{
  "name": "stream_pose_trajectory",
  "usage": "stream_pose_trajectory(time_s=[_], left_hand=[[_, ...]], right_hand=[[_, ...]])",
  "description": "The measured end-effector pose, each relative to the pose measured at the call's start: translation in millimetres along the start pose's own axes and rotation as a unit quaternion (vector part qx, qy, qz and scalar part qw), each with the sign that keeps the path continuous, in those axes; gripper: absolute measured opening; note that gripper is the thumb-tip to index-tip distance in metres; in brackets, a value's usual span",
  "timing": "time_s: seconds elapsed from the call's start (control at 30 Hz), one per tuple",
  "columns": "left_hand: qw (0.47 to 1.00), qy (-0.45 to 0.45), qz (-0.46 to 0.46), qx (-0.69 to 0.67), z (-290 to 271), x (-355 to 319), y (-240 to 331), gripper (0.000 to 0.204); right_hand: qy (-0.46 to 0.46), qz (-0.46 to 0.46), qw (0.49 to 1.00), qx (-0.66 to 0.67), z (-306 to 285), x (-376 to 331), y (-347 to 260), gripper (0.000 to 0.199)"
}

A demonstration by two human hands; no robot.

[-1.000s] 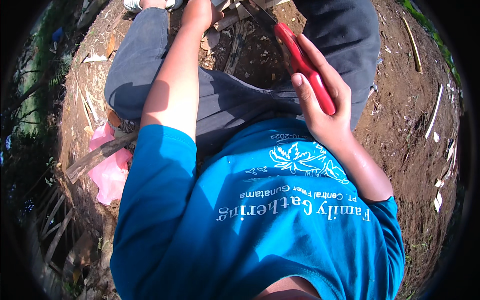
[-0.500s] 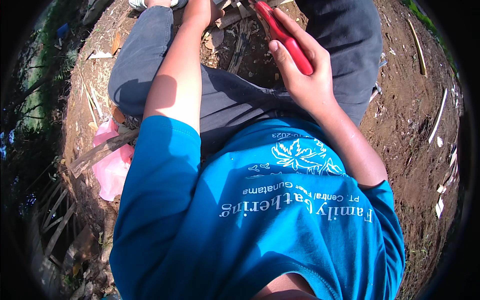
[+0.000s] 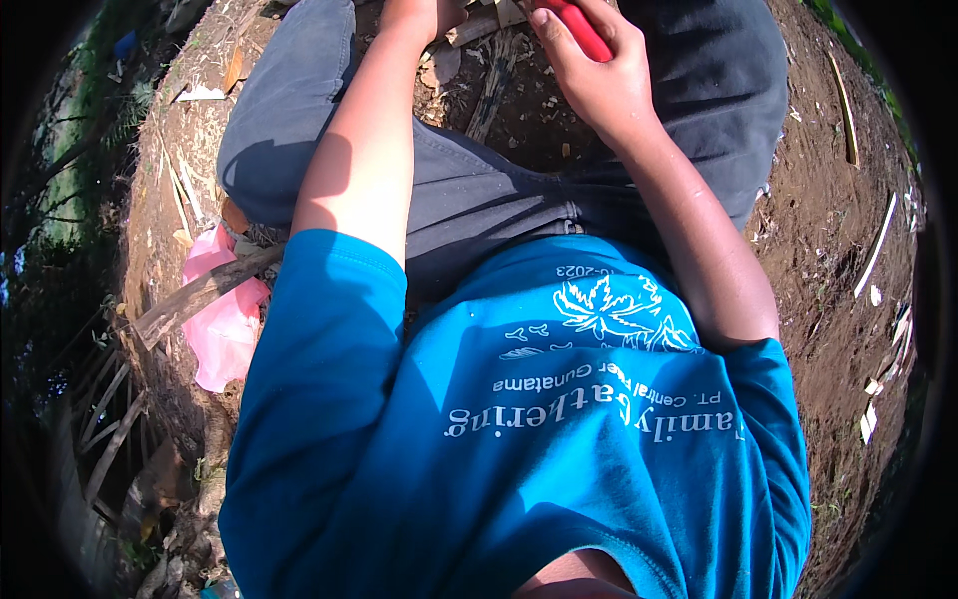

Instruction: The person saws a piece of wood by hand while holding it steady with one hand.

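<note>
Packaging: pink plastic bag (image 3: 225,319) is lying crumpled on the soil at the person's left, under a grey wood strip (image 3: 200,293).
Right hand: right hand (image 3: 599,80) is wrapping its fingers (image 3: 552,45) tightly around a red handle (image 3: 579,28) near the top edge.
Left hand: left hand (image 3: 419,15) is reaching to the top edge; fingers cut off, so their state cannot be told.
Obstacles: wood scraps (image 3: 479,30) are lying between the knees, just beside both hands.
Open room: bare soil (image 3: 828,230) is stretching to the right, dotted with pale splinters (image 3: 878,245).

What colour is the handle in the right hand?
Red handle, gripped by the right hand; head view.
</note>
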State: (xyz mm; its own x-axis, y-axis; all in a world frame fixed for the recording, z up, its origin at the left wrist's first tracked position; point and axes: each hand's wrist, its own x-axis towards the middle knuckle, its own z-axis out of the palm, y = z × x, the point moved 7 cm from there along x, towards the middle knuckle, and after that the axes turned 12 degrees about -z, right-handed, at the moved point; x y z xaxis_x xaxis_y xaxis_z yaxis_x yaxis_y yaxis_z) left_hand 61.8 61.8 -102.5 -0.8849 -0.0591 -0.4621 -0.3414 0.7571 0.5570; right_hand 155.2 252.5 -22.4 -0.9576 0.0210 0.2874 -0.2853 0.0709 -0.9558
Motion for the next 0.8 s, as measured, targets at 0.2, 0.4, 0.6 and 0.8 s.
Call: stream_pose_trajectory(time_s=[0.2, 0.4, 0.6, 0.8], left_hand=[[1.000, 0.021, 0.008, 0.009, 1, 1, -2, 0.017], [0.998, 0.021, 0.015, 0.053, 2, 14, -18, 0.017], [0.997, -0.013, -0.049, -0.060, -1, -3, 0, 0.017], [0.984, 0.072, 0.033, 0.158, 3, 18, -20, 0.028]], right_hand=[[-0.023, 0.020, 0.999, -0.044, -2, -4, -4, 0.044], [-0.032, 0.152, 0.986, 0.063, 3, 38, -16, 0.046], [-0.063, -0.006, 0.997, -0.040, -22, -14, -59, 0.045], [-0.037, 0.050, 0.998, -0.020, -40, -72, -90, 0.052]])
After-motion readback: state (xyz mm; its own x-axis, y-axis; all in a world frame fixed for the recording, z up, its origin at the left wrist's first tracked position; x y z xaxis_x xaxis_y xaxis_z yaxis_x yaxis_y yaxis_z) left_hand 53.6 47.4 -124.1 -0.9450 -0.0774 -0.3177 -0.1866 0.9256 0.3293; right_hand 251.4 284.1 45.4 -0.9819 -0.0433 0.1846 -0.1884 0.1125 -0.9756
